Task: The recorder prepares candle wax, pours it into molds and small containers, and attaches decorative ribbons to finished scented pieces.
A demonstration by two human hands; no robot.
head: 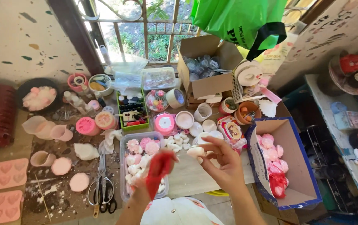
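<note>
Two pink heart-cavity moulds [0, 189] lie at the far left edge of the worktable [195, 177], with pale cast pieces and small cups scattered to their right and a pair of scissors [101, 189] lying flat just beside a clear plastic tub [124, 166] of pink and white cast flowers.

Over that tub the left hand [145, 189] is mostly hidden — it is clenched round a bunched red cloth [159, 166], which stands up from the grip and covers the fingers. To its right the right hand [225, 160] pinches a small white cast piece [196, 152] between thumb and fingertips, held up in the air above the table's bare middle, apart from the cloth but near it.

The work looks like wiping or dabbing the little piece. To do it well, I judge the pinch should stay light and sit on the thicker body of the piece — thin petals would likely chip — while the cloth is brought in with a soft fold, not a hard knot, and the piece is turned a little at a time.

Further right stands an open blue-edged cardboard box [300, 166] holding pink flowers and something red at its lower end.
</note>
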